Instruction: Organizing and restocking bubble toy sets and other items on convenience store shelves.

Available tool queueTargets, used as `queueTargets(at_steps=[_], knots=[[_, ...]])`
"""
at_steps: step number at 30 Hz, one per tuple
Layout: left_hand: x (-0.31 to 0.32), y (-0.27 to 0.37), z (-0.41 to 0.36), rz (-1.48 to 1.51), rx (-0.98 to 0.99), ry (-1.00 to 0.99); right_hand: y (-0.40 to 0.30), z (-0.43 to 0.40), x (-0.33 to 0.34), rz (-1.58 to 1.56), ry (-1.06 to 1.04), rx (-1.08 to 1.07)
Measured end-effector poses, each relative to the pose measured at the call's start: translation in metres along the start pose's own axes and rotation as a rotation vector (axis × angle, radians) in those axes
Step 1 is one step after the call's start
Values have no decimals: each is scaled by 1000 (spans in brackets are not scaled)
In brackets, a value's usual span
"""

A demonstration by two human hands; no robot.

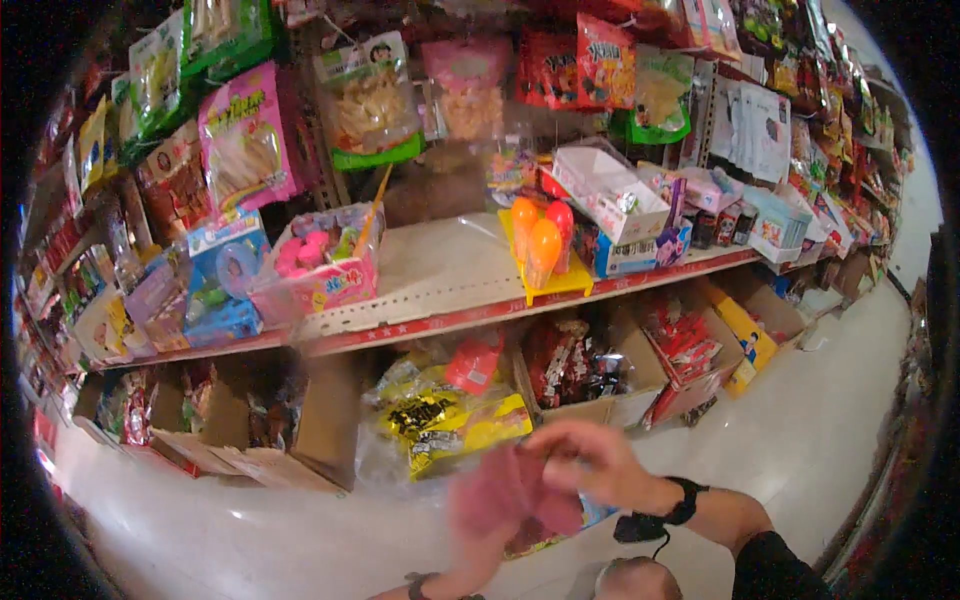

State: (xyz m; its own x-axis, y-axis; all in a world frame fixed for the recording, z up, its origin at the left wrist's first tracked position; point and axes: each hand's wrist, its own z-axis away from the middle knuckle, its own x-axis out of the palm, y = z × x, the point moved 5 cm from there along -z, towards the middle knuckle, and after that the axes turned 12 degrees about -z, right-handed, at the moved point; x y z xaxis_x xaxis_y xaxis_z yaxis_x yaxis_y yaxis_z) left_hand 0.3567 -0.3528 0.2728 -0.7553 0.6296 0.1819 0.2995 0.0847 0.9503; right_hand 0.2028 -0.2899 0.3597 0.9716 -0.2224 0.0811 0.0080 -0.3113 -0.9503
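A dusky red cloth, blurred by motion, lies between my two hands at the lower middle. My left hand comes up from the bottom edge and holds it from below; its fingers are mostly hidden by the cloth. Above and to the right, my right hand has bent fingers on the cloth's upper edge, a black band around the wrist. Behind the hands, a yellow candy bag lies in clear plastic under the shelf. Part of a colourful package shows below the cloth.
A perforated shelf carries a pink candy box, a yellow stand with orange and red egg-shaped toys, and a white box. Snack bags hang above. Open cartons of sweets stand below on the pale floor.
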Motion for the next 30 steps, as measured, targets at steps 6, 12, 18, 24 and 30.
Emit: queueTargets(at_steps=[6, 12, 18, 24, 30], knots=[[27, 58, -42, 298, -317, 84, -17, -68, -74, -478, 594, 165], [39, 97, -59, 520, -337, 51, 2, -101, -110, -617, 651, 166], [39, 94, -80, 554, -336, 191, 13, -115, -110, -620, 708, 249], [37, 57, -62, 588, -363, 314, 2, -125, -88, -729, 684, 193], [6, 19, -40, 501, -352, 332, 8, -127, -86, -761, 783, 207]])
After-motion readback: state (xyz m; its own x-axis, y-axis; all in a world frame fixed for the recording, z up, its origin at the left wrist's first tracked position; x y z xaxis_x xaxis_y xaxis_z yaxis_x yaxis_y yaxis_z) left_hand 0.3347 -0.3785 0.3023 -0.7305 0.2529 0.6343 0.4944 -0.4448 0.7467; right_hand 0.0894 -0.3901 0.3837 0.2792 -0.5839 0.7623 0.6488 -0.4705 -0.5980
